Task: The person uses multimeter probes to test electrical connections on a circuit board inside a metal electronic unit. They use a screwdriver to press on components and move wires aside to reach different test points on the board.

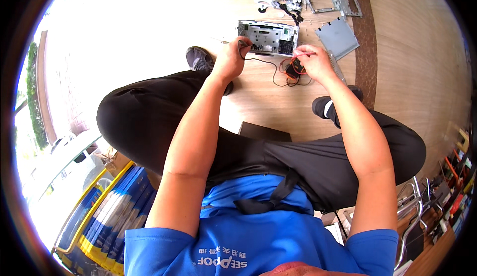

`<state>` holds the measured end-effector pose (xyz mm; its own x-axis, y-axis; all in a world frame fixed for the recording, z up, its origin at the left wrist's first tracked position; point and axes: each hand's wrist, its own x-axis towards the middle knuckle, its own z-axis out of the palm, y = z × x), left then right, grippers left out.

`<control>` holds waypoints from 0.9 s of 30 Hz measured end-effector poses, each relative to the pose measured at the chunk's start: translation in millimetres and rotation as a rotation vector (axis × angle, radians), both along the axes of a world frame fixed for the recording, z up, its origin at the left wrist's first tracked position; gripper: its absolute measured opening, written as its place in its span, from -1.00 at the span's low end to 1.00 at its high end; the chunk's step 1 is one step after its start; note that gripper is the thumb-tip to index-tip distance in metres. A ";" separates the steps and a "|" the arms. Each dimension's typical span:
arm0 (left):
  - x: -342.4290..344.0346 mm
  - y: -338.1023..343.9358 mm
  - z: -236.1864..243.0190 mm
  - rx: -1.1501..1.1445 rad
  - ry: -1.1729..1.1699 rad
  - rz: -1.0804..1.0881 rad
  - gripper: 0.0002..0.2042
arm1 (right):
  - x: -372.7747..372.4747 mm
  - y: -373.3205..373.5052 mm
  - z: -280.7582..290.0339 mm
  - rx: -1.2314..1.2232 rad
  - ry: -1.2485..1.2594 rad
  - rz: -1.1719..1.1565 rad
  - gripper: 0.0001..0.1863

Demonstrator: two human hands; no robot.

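My left hand (231, 60) is closed on a black test probe (242, 47), whose lead curves off to the right. Pinched in the fingers of my right hand (316, 63) is a red test probe (304, 54). Between and beyond the hands lies an opened metal chassis (268, 31), like a car stereo housing, with a black connector block at its right corner. Both hands are at its near side; whether the probe tips touch it I cannot tell. A small black-and-orange multimeter (295, 71) rests on the floor beside my right hand, with leads looped around it.
Past the chassis are loose small parts (285, 0), a metal bracket (344, 1) and a flat grey metal cover (338, 37). A dark box (265, 132) sits near my lap. A yellow rack (99, 206) of blue packages stands left; a chrome-framed chair (415, 211) is right.
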<state>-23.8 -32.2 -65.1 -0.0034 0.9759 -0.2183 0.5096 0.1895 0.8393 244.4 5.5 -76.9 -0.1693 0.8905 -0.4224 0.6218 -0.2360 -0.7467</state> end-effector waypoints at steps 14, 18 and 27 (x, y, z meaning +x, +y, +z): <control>-5.1 -1.3 -14.5 0.086 -0.031 -0.003 -0.87 | 0.4 1.4 -1.6 -0.010 0.050 -0.016 -0.75; -2.7 -0.4 -6.9 0.054 -0.020 -0.009 -0.88 | 1.4 3.2 -4.9 -0.011 0.050 -0.013 -0.74; -5.1 0.4 -2.6 0.037 0.012 -0.022 -0.89 | -1.5 3.1 -6.3 -0.014 0.030 -0.011 -0.73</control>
